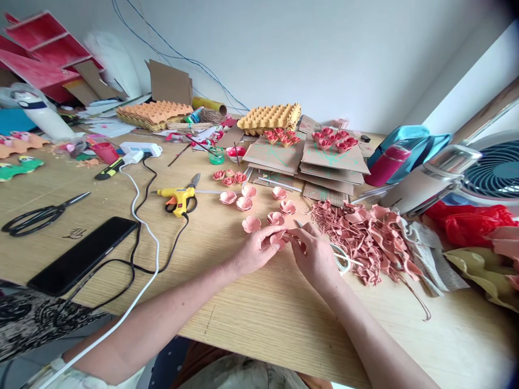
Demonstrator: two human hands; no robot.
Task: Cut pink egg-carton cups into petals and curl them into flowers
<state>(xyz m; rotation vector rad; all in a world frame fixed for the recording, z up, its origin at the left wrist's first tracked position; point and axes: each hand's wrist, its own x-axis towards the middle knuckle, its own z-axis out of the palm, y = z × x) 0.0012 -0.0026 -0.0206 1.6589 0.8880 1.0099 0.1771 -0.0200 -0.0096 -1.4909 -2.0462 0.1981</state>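
Left hand (253, 254) pinching a pink flower (277, 242) toward the front edge of the counter (247, 308), right hand (315, 256) against it, its grip unclear, pink scraps (375, 237) alongside.

The left hand (256, 251) holds a pink flower cup (278, 241) while the right hand (314, 253), gripping scissors (344, 253), touches it beside piled pink scraps (373, 237).
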